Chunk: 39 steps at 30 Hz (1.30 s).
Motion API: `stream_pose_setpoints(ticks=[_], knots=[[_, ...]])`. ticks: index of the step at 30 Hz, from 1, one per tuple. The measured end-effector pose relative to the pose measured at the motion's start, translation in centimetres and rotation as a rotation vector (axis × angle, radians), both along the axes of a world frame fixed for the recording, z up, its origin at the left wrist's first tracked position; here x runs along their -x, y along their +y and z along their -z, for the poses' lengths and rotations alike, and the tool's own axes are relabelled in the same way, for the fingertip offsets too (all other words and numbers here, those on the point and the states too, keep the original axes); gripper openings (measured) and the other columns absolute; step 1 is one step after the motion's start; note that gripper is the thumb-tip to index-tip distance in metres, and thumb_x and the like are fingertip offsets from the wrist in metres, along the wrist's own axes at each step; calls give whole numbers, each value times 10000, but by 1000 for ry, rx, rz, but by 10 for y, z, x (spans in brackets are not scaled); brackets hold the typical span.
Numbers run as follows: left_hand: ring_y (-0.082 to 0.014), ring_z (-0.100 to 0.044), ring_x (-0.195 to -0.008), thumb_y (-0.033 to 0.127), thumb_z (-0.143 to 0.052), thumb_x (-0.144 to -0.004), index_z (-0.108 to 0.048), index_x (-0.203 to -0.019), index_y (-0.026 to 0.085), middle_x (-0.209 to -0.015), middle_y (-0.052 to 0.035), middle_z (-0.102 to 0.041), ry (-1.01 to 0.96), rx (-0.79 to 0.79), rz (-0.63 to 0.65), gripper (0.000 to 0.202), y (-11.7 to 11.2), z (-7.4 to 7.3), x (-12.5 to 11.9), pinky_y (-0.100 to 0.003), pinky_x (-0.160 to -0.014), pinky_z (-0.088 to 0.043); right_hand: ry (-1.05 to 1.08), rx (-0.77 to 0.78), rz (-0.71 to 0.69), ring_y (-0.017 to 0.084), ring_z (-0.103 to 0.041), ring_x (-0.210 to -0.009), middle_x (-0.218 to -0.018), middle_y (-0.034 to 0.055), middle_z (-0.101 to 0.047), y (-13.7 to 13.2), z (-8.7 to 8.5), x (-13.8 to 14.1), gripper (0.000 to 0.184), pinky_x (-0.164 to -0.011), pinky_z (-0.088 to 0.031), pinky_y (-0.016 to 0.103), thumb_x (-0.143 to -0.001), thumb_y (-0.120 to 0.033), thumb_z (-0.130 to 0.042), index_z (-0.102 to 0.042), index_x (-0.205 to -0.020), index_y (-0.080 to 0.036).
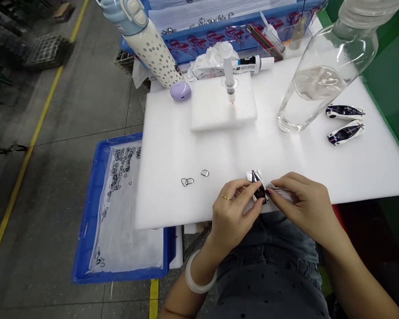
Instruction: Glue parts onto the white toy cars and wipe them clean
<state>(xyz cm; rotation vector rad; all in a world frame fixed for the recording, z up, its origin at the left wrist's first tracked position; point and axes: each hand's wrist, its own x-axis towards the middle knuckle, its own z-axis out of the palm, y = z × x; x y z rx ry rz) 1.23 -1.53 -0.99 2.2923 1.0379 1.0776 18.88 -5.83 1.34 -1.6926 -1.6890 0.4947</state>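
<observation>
A small white and dark toy car (256,182) lies at the near edge of the white foam board (186,146). My left hand (234,212), with a gold ring and a white bangle on the wrist, pinches the car from the left. From the right my right hand (304,204) presses its fingertips against the same car. A few small clear window pieces (187,181) lie on the board to the left of my hands.
Two finished toy cars (345,111) lie at the board's right. A clear bottle (322,71), a syringe stuck upright in a foam block (230,79), a purple case (180,91) and a dotted flask (153,48) stand behind. A blue tray (86,212) of small parts sits left.
</observation>
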Motion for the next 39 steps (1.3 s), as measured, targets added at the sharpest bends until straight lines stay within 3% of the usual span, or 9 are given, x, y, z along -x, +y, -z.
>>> stream_pose_setpoints(ticks=[5,11,20,22,26,27,29,32,39], knots=[[-193,-668,-1032,191,-678,-870,-675,-1178,159,-1299,-137,-625,-15,159,-30,310,2,-3,2,-359,-903,-593,-14,-4,-12,68,-555,-555,-799,-4,-660,1,0,0,63,-495,-409,209,-908,-216,-641,-689,-926,-178],[-209,-663,-1062,169,-674,-865,-694,-1148,177,-1258,-112,-672,-11,209,-30,284,3,-7,3,-402,-929,-588,-45,-29,-5,40,-490,-500,-766,-20,-632,2,1,1,61,-473,-376,200,-902,-220,-658,-681,-891,-166],[-216,-653,-1086,128,-700,-829,-702,-1117,223,-1222,-70,-679,-27,316,-34,303,6,-10,4,-421,-928,-595,-107,-82,17,61,-522,-536,-781,-4,-633,-2,7,4,63,-477,-391,211,-901,-224,-661,-671,-900,-162],[-242,-618,-1168,148,-724,-823,-668,-1197,227,-1302,-82,-642,15,312,29,387,11,-12,8,-454,-981,-569,-108,-113,-8,62,-523,-539,-795,1,-640,-3,7,2,42,-476,-396,212,-904,-208,-655,-662,-906,-166],[-312,-435,-1395,209,-771,-816,-524,-1390,215,-1495,-125,-494,143,228,351,626,26,-11,15,-523,-1112,-459,-20,-216,34,51,-496,-513,-831,8,-662,-11,9,-5,102,-456,-400,207,-885,-120,-660,-657,-963,-186],[-303,-475,-1361,239,-780,-813,-555,-1351,214,-1455,-125,-532,127,201,374,584,28,-9,14,-505,-1092,-480,-28,-256,67,53,-496,-512,-837,11,-666,-14,10,-6,139,-451,-402,209,-873,-97,-667,-658,-975,-190],[-250,-611,-1168,291,-786,-806,-647,-1188,212,-1248,-101,-648,53,157,305,414,30,-6,12,-430,-974,-559,-89,-335,95,68,-532,-537,-856,26,-676,-18,12,-6,202,-454,-420,216,-850,-60,-680,-659,-999,-195],[-186,-647,-949,285,-767,-826,-685,-1054,193,-1022,-62,-652,3,132,178,260,27,-2,8,-342,-824,-587,-205,-424,50,100,-606,-605,-853,42,-677,-22,16,-2,244,-471,-463,215,-838,-44,-689,-650,-1031,-189],[-181,-639,-948,205,-728,-858,-688,-1077,182,-1039,-66,-641,15,176,195,223,24,-4,11,-342,-829,-571,-321,-480,61,104,-626,-652,-878,61,-668,-19,28,12,195,-547,-515,212,-854,-86,-681,-651,-1032,-159]])
